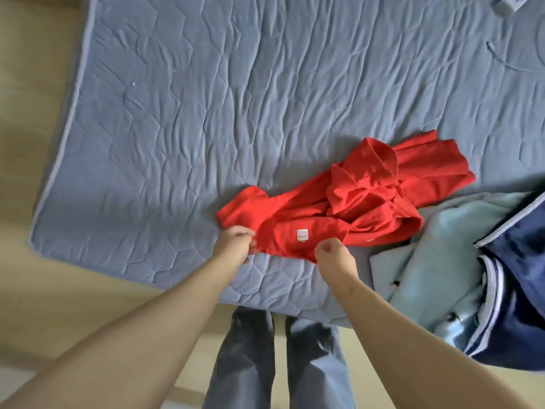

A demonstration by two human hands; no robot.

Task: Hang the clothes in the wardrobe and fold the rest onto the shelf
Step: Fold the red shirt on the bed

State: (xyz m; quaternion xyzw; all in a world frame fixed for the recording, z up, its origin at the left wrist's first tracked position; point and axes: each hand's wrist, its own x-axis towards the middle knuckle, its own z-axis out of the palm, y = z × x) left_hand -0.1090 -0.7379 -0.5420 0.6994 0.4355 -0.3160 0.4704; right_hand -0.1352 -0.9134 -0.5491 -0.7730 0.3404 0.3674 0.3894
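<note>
A quilted grey-blue mattress (206,98) fills most of the view, with pale wooden floor (29,143) to the left. The person stands at its near edge; grey trouser legs (244,349) show below. At the right edge lie a pale blue garment (427,261) and, partly over it, a navy garment (525,276) with white stripes; both are untouched.

The red garment (368,190) lies crumpled near the front of the mattress, its far end touching the pale blue one. The left hand (236,242) pinches its near edge with curled fingers, and the right hand (333,255) grips the same edge further right. A white label (302,234) sits between them.

Step in hand, as judged: taking up the red garment to spread it for folding or hanging; neither is yet done. The next move calls for lifting and shaking out the bunched cloth, then finding the shoulders or seams. The wardrobe and shelf are out of view. A small white object (508,2) and a thin cord (498,54) lie at the far corner, well apart.
</note>
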